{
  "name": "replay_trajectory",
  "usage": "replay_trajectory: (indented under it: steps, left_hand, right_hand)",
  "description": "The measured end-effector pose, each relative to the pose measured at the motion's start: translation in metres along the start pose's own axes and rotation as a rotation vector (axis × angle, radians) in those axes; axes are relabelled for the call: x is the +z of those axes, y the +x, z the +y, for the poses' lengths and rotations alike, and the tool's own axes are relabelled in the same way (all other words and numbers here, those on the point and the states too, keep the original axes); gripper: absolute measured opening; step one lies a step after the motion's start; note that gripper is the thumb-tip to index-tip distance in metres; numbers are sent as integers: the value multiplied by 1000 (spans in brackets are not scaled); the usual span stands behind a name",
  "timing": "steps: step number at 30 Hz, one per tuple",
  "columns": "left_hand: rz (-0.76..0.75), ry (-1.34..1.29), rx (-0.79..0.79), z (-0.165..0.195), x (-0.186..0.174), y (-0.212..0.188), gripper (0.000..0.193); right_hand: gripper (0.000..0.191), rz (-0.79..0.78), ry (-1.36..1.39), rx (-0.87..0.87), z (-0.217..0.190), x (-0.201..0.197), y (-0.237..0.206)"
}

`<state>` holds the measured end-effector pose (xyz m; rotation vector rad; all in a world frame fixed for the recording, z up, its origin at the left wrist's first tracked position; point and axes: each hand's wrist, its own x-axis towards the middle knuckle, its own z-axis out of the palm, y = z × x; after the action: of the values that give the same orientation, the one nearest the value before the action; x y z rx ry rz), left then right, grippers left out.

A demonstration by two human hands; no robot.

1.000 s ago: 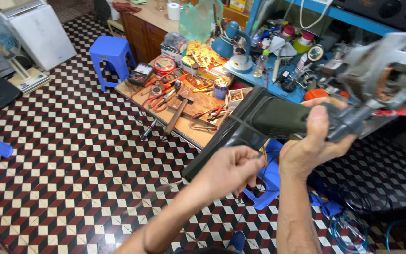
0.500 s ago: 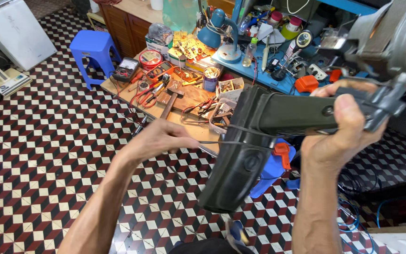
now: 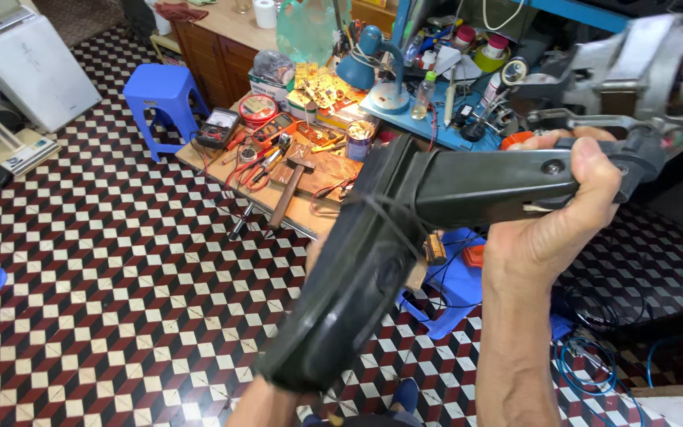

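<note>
Dark green-black plastic fills the middle of the frame: a long power-tool housing (image 3: 373, 261) held up in the air, its broad handle end slanting toward the lower centre and its narrower neck running to the upper right, where it meets a grey metal motor body (image 3: 634, 67); the right hand (image 3: 551, 221) wraps the neck from beneath, fingers curled over the top edge and thumb behind, gripping it firmly; the left hand (image 3: 314, 253) sits behind the handle end, almost wholly hidden, so I cannot tell whether it grips or merely props the shell, though its forearm rises from the bottom edge straight under it. Behind, at upper centre, a low wooden surface (image 3: 318, 209) carries a hammer (image 3: 286, 190), red-handled pliers (image 3: 258, 162) and a multimeter (image 3: 219, 126); a blue stool (image 3: 160, 99) stands at upper left on the checkered floor (image 3: 104, 292). By my reading the tool is being turned over for inspection or dismantling; any further handling would want a steady hold on the neck while the hidden hand shifts the heavy handle end.
</note>
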<state>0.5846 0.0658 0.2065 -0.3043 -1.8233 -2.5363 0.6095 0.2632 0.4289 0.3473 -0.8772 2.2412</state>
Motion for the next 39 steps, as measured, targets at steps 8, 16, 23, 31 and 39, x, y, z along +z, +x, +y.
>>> replay_trajectory:
  steps: [8,16,23,31,39]
  left_hand:
    - [160,-16,-116,12,84,-51,55]
    - [9,604,220,110,39,-61,28]
    - [-96,966,452,152,-19,23,19]
    - [-308,1045,247,183,-115,138,22]
    - [-196,389,-170,135,-155,217,20]
  right_hand:
    - [38,142,-138,-283,56,38,-34]
    - [45,80,-210,-322,97,39,-47]
    - [47,-83,-252,-256,144,17,-35]
    - [41,-276,-312,-7,188,17,27]
    - [33,-187,-207,73,245,32,98]
